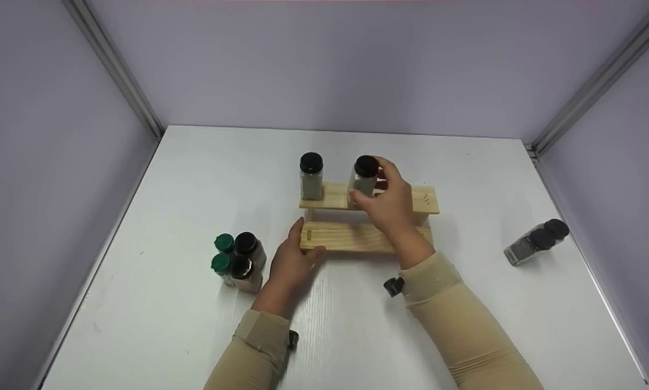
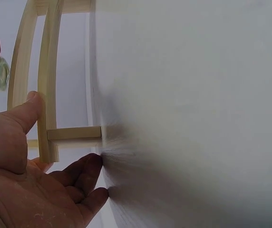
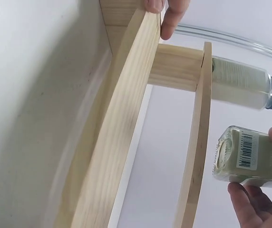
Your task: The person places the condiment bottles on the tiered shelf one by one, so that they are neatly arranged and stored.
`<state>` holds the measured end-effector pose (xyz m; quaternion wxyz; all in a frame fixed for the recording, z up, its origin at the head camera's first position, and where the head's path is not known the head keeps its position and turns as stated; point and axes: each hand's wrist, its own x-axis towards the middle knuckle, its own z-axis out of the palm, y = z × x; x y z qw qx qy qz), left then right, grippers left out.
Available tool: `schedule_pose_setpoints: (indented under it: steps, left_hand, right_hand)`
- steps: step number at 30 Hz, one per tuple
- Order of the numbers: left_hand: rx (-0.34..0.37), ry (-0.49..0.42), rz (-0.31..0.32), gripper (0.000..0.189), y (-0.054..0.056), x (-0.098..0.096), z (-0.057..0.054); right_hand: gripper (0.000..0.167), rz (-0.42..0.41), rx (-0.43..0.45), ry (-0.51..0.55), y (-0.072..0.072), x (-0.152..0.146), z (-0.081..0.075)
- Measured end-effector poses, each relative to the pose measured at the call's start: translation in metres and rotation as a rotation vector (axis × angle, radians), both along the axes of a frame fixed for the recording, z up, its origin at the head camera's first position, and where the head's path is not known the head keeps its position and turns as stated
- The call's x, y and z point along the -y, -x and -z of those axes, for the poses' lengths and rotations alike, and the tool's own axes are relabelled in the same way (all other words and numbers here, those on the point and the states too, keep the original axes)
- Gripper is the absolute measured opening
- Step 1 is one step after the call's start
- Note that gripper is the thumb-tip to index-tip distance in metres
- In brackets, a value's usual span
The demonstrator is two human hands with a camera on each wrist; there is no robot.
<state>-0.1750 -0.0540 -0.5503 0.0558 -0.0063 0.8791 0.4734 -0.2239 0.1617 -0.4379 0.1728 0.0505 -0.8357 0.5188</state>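
A two-tier wooden rack (image 1: 356,238) stands mid-table. My left hand (image 1: 292,262) grips the left end of its lower shelf, thumb at the front edge; in the left wrist view the other fingers reach around the end, near the tabletop. My right hand (image 1: 392,203) holds a square glass spice jar (image 3: 245,154) with pale contents, a barcode label and a black cap (image 1: 366,166). The jar's base is close over the upper shelf (image 1: 335,195), apart from it in the right wrist view. Another black-capped jar (image 1: 312,181) stands upright on that shelf's left end.
Left of my left hand stand several jars, two with green caps (image 1: 224,242) and two with black caps (image 1: 246,242). Two black-capped jars (image 1: 524,250) with dark contents stand near the table's right edge. Pale panels (image 1: 346,70) enclose the table's back and sides.
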Motion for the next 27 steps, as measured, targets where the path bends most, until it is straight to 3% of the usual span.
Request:
schedule_pose_setpoints:
  steps: [13, 27]
  left_hand:
    - [0.01, -0.011, 0.0, 0.089, 0.0, -0.002, -0.001]
    - [0.007, -0.003, 0.013, 0.09, 0.0, -0.006, -0.002]
  right_hand:
    - [0.071, 0.007, 0.056, -0.059, 0.011, 0.016, 0.005]
    - [0.074, 0.003, 0.089, -0.098, 0.01, 0.014, 0.003]
